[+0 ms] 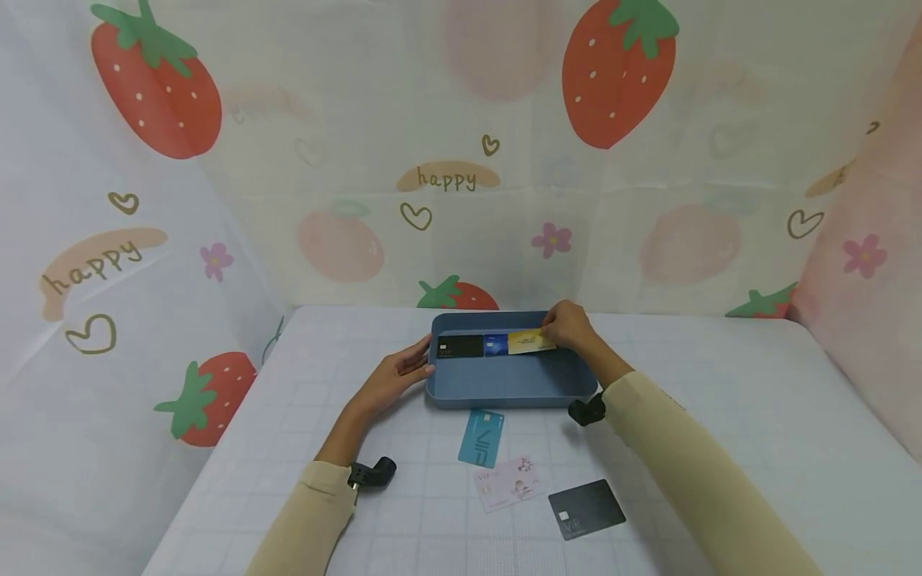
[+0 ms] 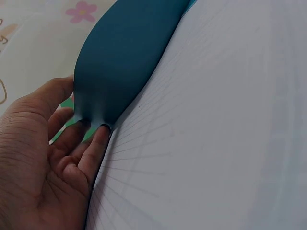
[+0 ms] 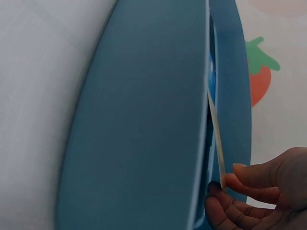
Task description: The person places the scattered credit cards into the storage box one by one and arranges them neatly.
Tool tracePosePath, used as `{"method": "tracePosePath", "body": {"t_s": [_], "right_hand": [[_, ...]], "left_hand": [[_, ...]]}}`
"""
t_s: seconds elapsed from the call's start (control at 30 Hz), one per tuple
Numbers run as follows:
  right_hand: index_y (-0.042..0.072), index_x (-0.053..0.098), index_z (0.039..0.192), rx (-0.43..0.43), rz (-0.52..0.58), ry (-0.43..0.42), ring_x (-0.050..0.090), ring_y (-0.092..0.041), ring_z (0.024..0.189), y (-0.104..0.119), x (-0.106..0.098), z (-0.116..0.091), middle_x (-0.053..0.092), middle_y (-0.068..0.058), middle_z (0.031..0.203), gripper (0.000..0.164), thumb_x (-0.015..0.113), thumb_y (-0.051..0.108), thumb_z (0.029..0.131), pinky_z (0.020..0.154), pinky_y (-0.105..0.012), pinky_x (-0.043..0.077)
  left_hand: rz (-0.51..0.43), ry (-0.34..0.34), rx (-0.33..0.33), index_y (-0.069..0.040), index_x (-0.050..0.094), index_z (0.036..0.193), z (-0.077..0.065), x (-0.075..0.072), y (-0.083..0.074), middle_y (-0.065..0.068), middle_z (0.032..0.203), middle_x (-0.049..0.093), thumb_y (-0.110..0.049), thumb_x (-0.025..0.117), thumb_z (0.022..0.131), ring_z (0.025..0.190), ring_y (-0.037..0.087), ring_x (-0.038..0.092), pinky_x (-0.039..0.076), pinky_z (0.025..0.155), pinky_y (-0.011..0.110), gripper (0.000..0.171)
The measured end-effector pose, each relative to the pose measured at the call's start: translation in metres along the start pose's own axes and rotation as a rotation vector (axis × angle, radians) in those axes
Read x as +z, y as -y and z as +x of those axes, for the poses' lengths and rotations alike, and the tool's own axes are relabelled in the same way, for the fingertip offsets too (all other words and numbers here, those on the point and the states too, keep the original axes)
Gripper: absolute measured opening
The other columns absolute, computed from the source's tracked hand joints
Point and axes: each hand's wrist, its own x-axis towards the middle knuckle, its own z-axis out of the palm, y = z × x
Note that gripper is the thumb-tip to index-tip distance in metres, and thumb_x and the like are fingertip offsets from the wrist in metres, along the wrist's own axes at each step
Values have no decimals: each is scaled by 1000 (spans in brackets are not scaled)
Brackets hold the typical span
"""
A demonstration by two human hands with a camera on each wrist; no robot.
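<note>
A shallow blue tray point(image 1: 511, 382) sits toward the table's far edge. Inside, along its back part, lie a black card point(image 1: 460, 346) and a blue card point(image 1: 495, 345), side by side. My right hand point(image 1: 571, 324) pinches the right end of a gold card point(image 1: 531, 342) between thumb and fingers. That card's left end overlaps the blue card in the head view, and in the right wrist view the gold card point(image 3: 217, 136) slants up from the tray. With its fingertips, my left hand point(image 1: 392, 379) touches the tray's left end wall point(image 2: 115, 62).
In front of the tray, a teal card point(image 1: 481, 438), a pale pink flowered card point(image 1: 507, 485) and a dark grey card point(image 1: 587, 510) lie on the white table point(image 1: 403, 520). A strawberry-print cloth point(image 1: 346, 144) hangs behind and at both sides.
</note>
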Motion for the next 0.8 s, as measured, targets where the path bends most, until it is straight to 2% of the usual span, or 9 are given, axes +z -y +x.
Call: {"method": "tracePosePath", "body": {"t_s": [0.13, 0.3, 0.5, 0.6, 0.8], "right_hand": [[-11, 75, 101, -1, -35, 7, 70, -34, 83, -2, 1, 1, 74, -24, 98, 23, 68, 7, 90, 73, -41, 60], [-13, 74, 104, 15, -54, 21, 71, -32, 80, -2, 2, 2, 73, -26, 101, 27, 66, 8, 90, 68, -38, 60], [-13, 73, 105, 21, -86, 32, 70, -36, 90, -1, 2, 3, 73, -26, 103, 28, 66, 11, 92, 79, -44, 60], [-13, 73, 105, 23, -92, 40, 71, -36, 89, 1, 1, 2, 73, -26, 103, 28, 66, 12, 94, 80, -45, 60], [-11, 74, 103, 40, -86, 53, 68, -26, 74, 6, -1, 0, 74, -22, 95, 26, 65, 12, 95, 66, -35, 58]], "left_hand": [[-6, 0, 6, 0, 29, 158, -6, 1, -15, 18, 163, 28, -10, 61, 102, 145, 37, 37, 32, 117, 49, 65], [-6, -1, 17, 2, 29, 158, -8, 2, -17, 20, 162, 28, -8, 61, 102, 145, 38, 37, 32, 117, 50, 65], [-5, -4, 9, -1, 30, 158, 0, 0, 0, 17, 163, 29, -10, 62, 102, 145, 35, 38, 32, 118, 48, 66], [4, -11, 13, -1, 30, 158, 3, -1, 8, 16, 163, 29, -10, 62, 102, 145, 35, 38, 32, 117, 48, 66], [2, -18, 28, -7, 32, 159, 4, -2, 13, 11, 163, 32, -16, 64, 102, 144, 33, 40, 35, 116, 47, 66]]}}
